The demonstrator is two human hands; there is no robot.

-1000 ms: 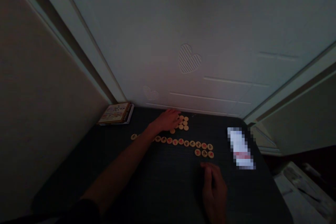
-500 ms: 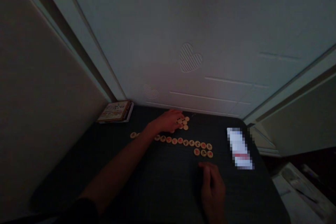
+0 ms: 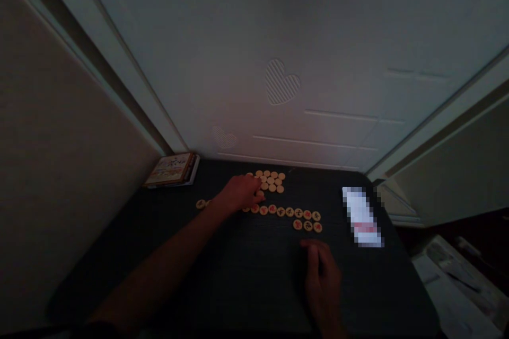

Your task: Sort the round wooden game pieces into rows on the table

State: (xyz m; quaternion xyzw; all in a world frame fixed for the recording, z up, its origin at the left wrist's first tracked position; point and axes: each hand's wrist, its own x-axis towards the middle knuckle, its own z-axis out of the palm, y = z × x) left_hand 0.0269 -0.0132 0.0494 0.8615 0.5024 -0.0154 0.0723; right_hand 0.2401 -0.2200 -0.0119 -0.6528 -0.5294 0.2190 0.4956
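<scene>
In the head view, my left hand (image 3: 242, 192), thumb and fingers apart, covered the left edge of the blank, pale, round wooden discs (image 3: 272, 180); any pinch I couldn't tell. Just nearer, red-and-black-lettered round wooden discs (image 3: 290, 212) ran left to right; my loosely curled right hand (image 3: 323, 270) lay farther off.

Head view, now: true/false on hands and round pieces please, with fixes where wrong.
1. The left hand is beside the plain-faced cluster. True.
2. The right hand rests on the cluster. False: it is at the near side of the table, apart from the cluster.
3. The short row has two red-marked pieces and one black-marked. True.
4. The long row is fully visible. False: the left hand and forearm hide part of it.
5. The book-like stack lies at the table's far left. True.
</scene>
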